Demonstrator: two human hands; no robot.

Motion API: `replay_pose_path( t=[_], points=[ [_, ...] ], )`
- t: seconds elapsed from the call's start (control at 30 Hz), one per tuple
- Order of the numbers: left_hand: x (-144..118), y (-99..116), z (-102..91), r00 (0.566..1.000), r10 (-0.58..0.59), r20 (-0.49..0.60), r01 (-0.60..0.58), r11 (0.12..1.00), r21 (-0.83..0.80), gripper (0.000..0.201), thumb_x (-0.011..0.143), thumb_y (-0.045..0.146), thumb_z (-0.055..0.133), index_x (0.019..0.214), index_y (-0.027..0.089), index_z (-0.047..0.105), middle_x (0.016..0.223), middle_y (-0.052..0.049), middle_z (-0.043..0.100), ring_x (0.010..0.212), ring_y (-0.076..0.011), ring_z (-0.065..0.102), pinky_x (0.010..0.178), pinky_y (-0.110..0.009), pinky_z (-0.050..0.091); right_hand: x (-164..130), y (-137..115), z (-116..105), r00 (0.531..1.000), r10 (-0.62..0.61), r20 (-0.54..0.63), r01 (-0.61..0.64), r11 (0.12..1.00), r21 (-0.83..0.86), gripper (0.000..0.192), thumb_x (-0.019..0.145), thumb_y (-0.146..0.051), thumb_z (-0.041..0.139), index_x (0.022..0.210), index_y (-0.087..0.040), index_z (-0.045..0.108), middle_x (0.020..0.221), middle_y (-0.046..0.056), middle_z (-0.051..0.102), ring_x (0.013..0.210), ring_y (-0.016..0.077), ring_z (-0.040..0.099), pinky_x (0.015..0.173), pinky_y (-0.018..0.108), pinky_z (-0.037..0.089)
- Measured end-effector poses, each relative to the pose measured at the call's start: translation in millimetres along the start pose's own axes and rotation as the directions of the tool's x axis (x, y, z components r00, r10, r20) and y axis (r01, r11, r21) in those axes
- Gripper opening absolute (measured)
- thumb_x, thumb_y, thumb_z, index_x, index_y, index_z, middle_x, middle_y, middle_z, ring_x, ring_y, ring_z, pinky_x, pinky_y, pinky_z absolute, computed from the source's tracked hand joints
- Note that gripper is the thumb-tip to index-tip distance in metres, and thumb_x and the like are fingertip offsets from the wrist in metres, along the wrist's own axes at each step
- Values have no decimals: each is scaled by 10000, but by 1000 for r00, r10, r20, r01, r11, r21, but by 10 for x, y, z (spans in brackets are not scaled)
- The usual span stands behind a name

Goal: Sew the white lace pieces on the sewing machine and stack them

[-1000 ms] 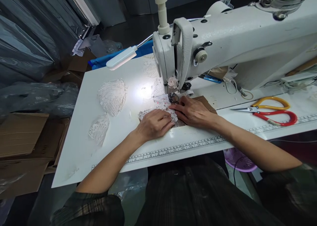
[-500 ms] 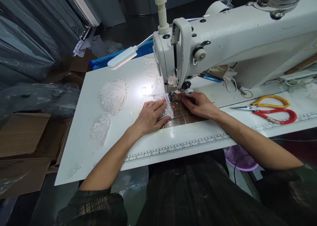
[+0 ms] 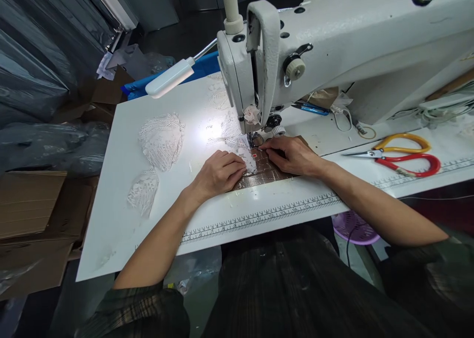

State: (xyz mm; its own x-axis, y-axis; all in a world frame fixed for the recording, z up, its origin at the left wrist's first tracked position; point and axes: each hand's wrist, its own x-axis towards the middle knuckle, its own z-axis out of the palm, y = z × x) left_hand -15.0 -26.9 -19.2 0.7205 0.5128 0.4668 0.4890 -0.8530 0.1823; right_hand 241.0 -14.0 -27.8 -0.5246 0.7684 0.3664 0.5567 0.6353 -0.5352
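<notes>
Your left hand (image 3: 219,172), half-curled, touches white lace (image 3: 249,157) mid-frame, while your right hand (image 3: 292,155), fingers nearly together, sits beside the presser foot (image 3: 254,140), either's grip impossible to tell.

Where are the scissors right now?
In the head view, the scissors lie on the white table at the right, near the sewing machine and to the right of the right hand, blades pointing toward it.

Two hands (image 3: 219,173), one sewing machine (image 3: 344,44), one lamp (image 3: 170,78), one pair of scissors (image 3: 379,153), one rosette (image 3: 251,114) and one purple basket (image 3: 353,228) are appearing, two lace pieces (image 3: 162,141) are lying leftmost on one table (image 3: 111,214), and the nearer lace (image 3: 249,161) is overlapping too much for counting.
</notes>
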Motion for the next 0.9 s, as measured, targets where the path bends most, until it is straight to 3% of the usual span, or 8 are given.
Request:
replay_pose_path(
  t=[0.17,0.3,0.53,0.9],
  points=[
    [12,63,10,986,-140,-91,131,986,-100,125,953,218,568,918,166,676,908,-54,748,846,-159,707,728,-325,575,-18,-22,-82,972,-177,156,166,983,77,331,878,-200,518,1087,-235,772,1016,75,684,883,199,621,795,340,494],
    [20,69,5,990,-112,-89,108,993,-40,122,931,232,590,857,174,669,942,-62,754,830,-168,704,715,-342,553,-14,-44,-123,927,-267,264,271,962,24,363,868,-214,540,1143,-293,764,1007,81,653,889,216,587,774,360,473],
    [34,44,13,997,24,-68,-22,999,36,90,908,164,608,837,196,654,976,-25,778,779,-148,709,757,-365,517,-20,-58,-108,932,-250,262,261,965,-7,351,876,-223,547,1136,-308,767,1036,79,652,943,227,586,817,372,475],
    [18,69,24,1000,-4,-20,6,997,79,126,907,157,585,839,213,675,979,-20,783,742,-156,692,785,-396,517,-33,-50,-73,960,-192,204,192,981,18,369,918,-238,513,1218,-282,724,1083,99,609,959,222,587,831,379,498]
  ],
)
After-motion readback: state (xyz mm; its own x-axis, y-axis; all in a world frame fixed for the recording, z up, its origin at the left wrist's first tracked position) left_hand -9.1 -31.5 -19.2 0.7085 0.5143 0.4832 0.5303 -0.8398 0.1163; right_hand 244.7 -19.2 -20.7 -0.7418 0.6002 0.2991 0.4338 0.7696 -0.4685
